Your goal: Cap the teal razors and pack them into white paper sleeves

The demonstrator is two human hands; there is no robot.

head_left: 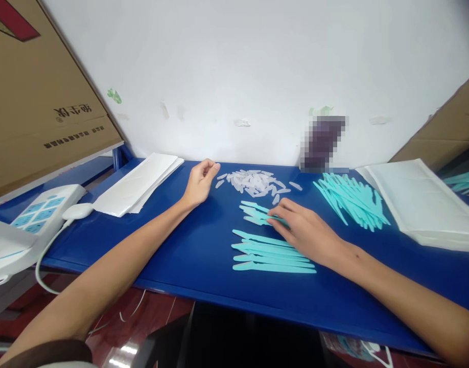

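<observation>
My right hand (pixel 301 227) is closed over the handles of a few teal eyebrow razors (pixel 253 212), whose blade ends point left. Just below it, several more teal eyebrow razors (pixel 271 250) lie side by side in a row on the blue table. My left hand (pixel 201 180) is raised a little at the left of a pile of small translucent white blade caps (pixel 255 181). Its fingers are curled with the thumb against them, and whatever may be between them is hidden. To the right lies a loose heap of teal eyebrow razors (pixel 355 199).
White paper-like sheets (pixel 138 184) lie at the left of the blue table (pixel 188 255). Beyond them are a power strip (pixel 39 214) and a white charger puck with a cable (pixel 77 210). A clear plastic bag (pixel 422 199) lies at right. A cardboard box (pixel 46 92) leans at left.
</observation>
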